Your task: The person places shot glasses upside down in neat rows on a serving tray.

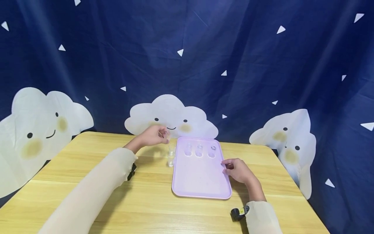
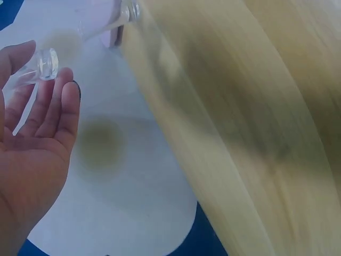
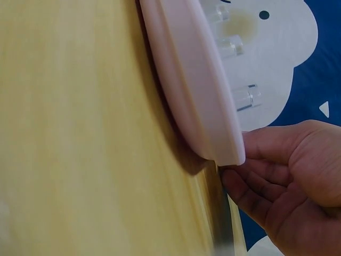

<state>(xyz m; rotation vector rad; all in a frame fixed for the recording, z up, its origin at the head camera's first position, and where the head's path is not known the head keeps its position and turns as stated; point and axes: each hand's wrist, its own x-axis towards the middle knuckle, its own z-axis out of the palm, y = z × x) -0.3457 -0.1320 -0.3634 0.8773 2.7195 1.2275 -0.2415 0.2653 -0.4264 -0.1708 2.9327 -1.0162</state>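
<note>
My left hand (image 1: 153,135) is raised at the back of the table, just left of the lilac tray (image 1: 201,182). Between thumb and fingers it holds a small clear shot glass (image 2: 48,65), apart from the tabletop. More clear glass (image 1: 170,161) stands on the wood along the tray's left edge; how many pieces is hard to tell. Three clear shot glasses stand in a row at the tray's far end: left (image 1: 188,150), middle (image 1: 199,151) and right (image 1: 212,152). My right hand (image 1: 239,170) pinches the tray's right rim, thumb above and fingertips below.
The tray lies on a light wooden table (image 1: 140,201). Right behind the table's far edge hangs a dark blue curtain (image 1: 175,71) with white clouds and triangles. A black wrist device (image 1: 239,214) sits at my right cuff.
</note>
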